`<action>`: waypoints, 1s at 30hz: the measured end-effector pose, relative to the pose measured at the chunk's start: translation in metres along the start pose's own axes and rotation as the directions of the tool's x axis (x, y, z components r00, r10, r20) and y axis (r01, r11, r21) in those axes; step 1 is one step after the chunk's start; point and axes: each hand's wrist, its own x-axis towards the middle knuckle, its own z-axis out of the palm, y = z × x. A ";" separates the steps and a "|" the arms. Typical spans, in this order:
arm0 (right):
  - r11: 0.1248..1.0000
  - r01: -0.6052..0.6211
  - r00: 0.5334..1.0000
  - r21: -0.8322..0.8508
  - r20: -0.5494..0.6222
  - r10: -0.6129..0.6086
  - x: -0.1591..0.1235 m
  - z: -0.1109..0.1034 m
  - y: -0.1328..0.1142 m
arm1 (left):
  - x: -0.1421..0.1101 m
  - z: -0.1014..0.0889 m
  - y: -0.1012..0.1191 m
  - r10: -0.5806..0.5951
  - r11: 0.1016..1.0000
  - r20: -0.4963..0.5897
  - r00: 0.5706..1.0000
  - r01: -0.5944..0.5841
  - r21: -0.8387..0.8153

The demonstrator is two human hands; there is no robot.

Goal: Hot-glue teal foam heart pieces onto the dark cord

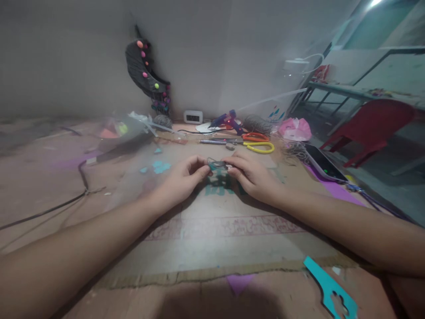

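Note:
Both my hands meet over a sheet of cardboard (pixel 212 248) on the floor. My left hand (pixel 181 179) and my right hand (pixel 252 175) pinch the two ends of a small dark, teal-tinged piece (pixel 217 165) held between them just above the cardboard. Fingers of both hands are curled closed on it. What the piece is exactly I cannot make out.
Beyond my hands lie yellow and orange scissors (pixel 260 142), a purple glue gun (pixel 227 120), a twine ball (pixel 257 124) and a pink bag (pixel 295 128). A phone (pixel 323 163) lies at the right, teal cutouts (pixel 332 288) at the near right, a red chair (pixel 372 126) behind.

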 end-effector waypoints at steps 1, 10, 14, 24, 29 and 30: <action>1.000 -0.002 1.000 -0.001 0.001 0.002 0.000 0.000 0.000 | 0.000 0.000 0.000 0.002 1.000 0.005 1.000 -0.002 0.000; 1.000 0.004 1.000 -0.001 0.008 -0.004 0.000 0.001 0.001 | 0.000 -0.001 0.000 -0.008 1.000 0.041 0.999 0.008 -0.009; 1.000 0.005 1.000 0.002 -0.003 -0.005 0.000 0.000 0.000 | 0.001 -0.001 -0.001 -0.009 1.000 0.036 0.999 0.009 -0.019; 1.000 -0.005 1.000 0.014 0.006 0.005 0.001 -0.001 0.000 | 0.001 -0.001 0.000 -0.021 0.999 0.036 0.999 0.022 -0.033; 0.997 -0.068 0.996 0.034 -0.056 0.069 0.002 0.000 0.000 | 0.001 -0.002 0.000 -0.022 1.000 0.034 0.999 0.022 -0.011; 0.995 -0.093 0.992 0.037 -0.083 0.096 0.002 0.000 0.001 | 0.001 -0.002 0.000 -0.023 1.000 0.037 0.999 0.024 -0.011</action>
